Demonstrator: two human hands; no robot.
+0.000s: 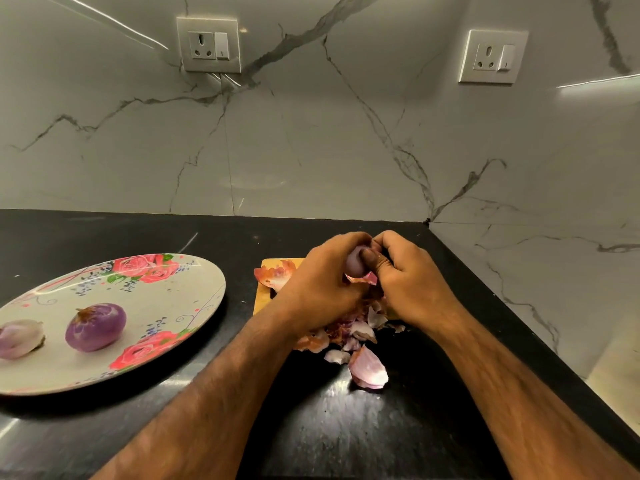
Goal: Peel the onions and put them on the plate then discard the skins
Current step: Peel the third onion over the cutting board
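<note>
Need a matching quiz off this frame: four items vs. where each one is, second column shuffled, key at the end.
Items:
1. purple onion
2. held onion
3. loose skins
4. wall sockets

Places:
A. on the marble backsplash
B. gripped between left hand and right hand
C. on the floral plate
D. heaped on the counter under the hands

Pairs: 1-C, 2-B, 3-D, 4-A

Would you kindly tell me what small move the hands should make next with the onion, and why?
Probably peel the hanging skin flap down and off the onion. Both the left hand and right hand grip it over the skin pile, and papery skin clings beneath it, so it seems not ready for the plate.
</note>
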